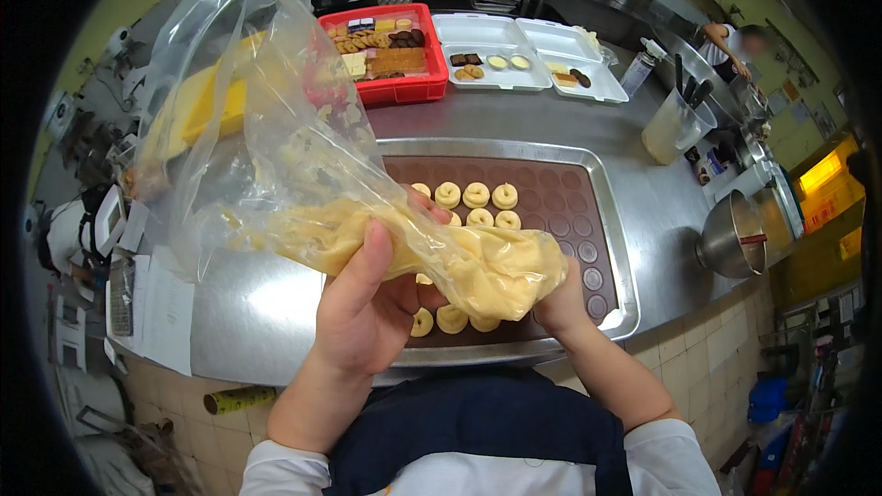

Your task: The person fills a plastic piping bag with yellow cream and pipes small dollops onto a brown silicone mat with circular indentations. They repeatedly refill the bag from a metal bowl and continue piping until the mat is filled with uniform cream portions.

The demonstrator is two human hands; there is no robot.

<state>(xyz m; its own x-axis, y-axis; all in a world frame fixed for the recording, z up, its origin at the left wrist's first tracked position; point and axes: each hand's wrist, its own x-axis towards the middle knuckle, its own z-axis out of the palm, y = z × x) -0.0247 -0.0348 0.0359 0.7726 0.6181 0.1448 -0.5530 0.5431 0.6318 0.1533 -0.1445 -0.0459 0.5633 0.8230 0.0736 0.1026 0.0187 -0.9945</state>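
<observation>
A clear plastic piping bag (310,145) stretches across my view, with pale yellow batter (496,269) bunched toward its lower right part. My left hand (372,296) grips the bag around its middle, thumb on top. At the bag's right end is my right hand (559,300), closed on it and partly hidden behind it. Below lies a metal baking tray (613,186) lined with a brown silicone mat (544,172) printed with circles. Piped batter rounds (476,195) sit on several circles. Other circles on the right are bare. The bag covers part of the rows.
Behind the tray stand a red plastic crate (406,89) of baked goods and white foam boxes (482,31). To the right are a plastic jug (672,131) with utensils and a steel bowl (734,234). Papers (165,310) lie at left. Other people (723,48) are in the background.
</observation>
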